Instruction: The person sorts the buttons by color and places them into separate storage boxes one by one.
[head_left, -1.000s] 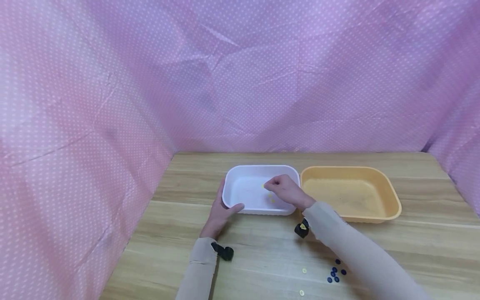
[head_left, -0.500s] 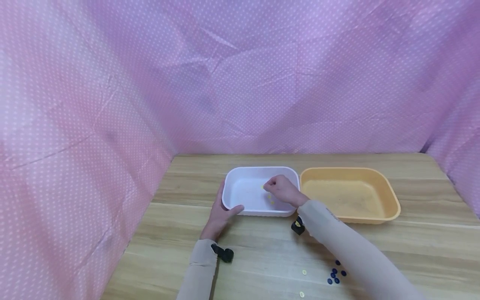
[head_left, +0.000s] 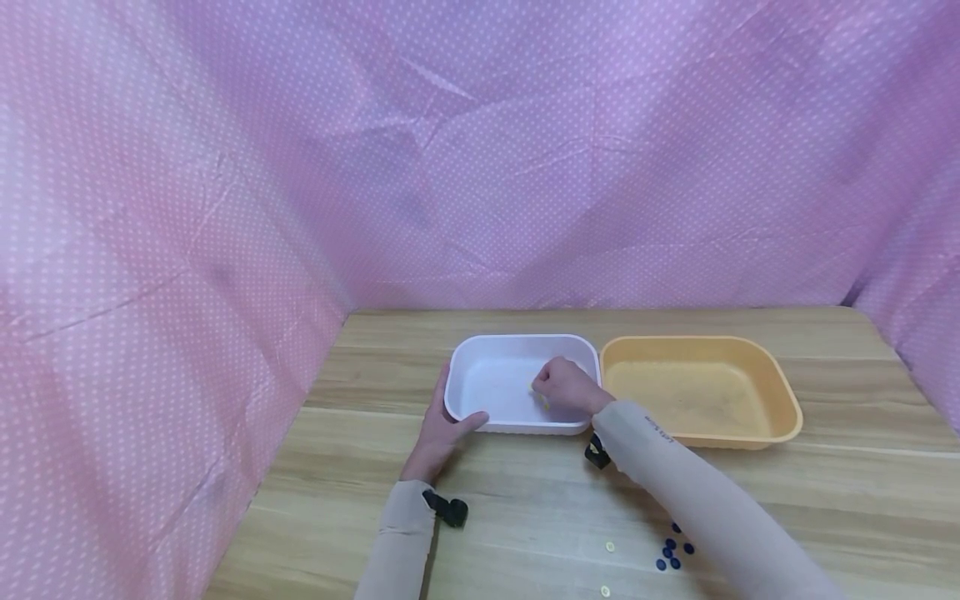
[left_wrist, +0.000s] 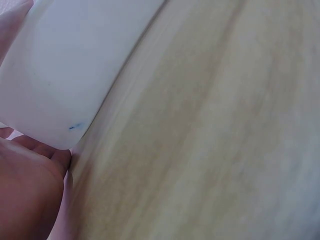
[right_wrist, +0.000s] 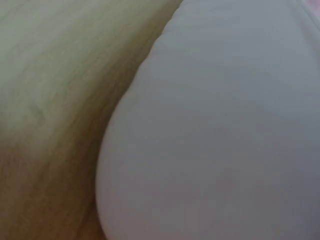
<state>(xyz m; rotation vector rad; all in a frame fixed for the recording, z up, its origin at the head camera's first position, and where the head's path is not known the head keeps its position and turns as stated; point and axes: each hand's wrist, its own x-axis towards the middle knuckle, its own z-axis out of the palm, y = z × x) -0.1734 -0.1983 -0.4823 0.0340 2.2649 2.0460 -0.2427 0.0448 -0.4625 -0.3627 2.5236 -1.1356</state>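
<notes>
My left hand [head_left: 438,429] grips the near left corner of a white plastic basin [head_left: 480,424], with the thumb at the front rim and the fingers along the side. In the left wrist view, that hand [left_wrist: 30,185] lies against the basin's outer wall [left_wrist: 70,65]. Over the right part of the basin, my right hand [head_left: 566,385] has curled fingers and pinches a small yellow button [head_left: 531,387] at its fingertips. Another yellow button [head_left: 546,407] lies on the basin floor close below it. The right wrist view holds only the basin's outer wall [right_wrist: 210,130] and tabletop.
A yellow-orange basin [head_left: 789,417] stands right against the white one. Near the front of the wooden table [head_left: 517,517] lie two pale yellow buttons [head_left: 610,547] and several dark blue buttons [head_left: 667,552], close to my right forearm. A pink dotted cloth [head_left: 480,208] hangs behind.
My right hand has shifted slightly toward me and down inside the white basin, the yellow button at its fingertips moving along. The left hand keeps its place on the basin.
</notes>
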